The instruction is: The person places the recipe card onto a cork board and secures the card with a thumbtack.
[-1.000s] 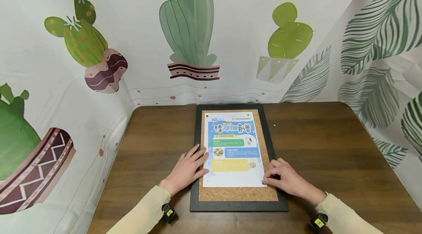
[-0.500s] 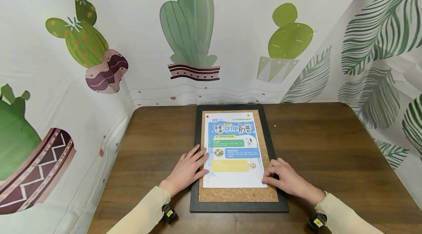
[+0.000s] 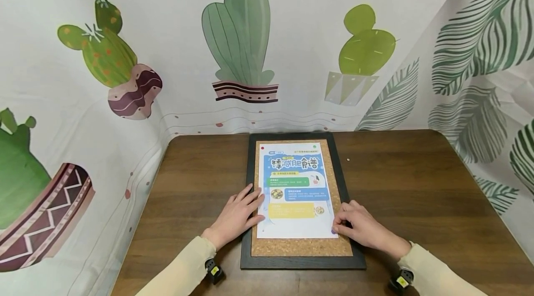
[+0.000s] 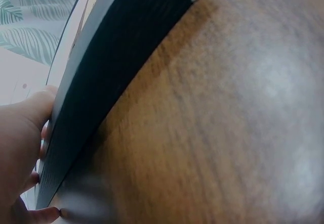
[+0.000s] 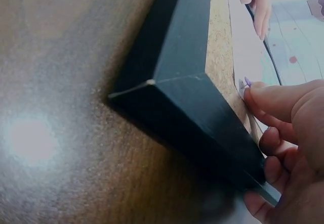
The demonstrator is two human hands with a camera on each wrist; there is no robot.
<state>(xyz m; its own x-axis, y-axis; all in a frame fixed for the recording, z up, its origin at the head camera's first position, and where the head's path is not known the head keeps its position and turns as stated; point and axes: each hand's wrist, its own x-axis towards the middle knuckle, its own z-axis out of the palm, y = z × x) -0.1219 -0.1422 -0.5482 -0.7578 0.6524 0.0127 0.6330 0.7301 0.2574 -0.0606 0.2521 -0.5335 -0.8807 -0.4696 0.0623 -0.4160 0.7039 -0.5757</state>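
Note:
A printed poster sheet with blue, green and yellow panels lies on a cork board in a black frame. At the sheet's lower right corner my right hand pinches a purple push pin between thumb and index finger; its other fingers curl by the frame's right side. My left hand rests with spread fingers across the frame's left side, fingertips on the sheet's left edge. A red push pin is in the upper left corner of the sheet, a green push pin in the upper right.
The board lies on a brown wooden table, its far end near the wall. A small pale dot shows on the table right of the frame. Behind hangs a white cloth printed with cacti and leaves.
Both hands keep their places, the right still at the sheet's lower right corner. Only the head view has shifted very slightly.

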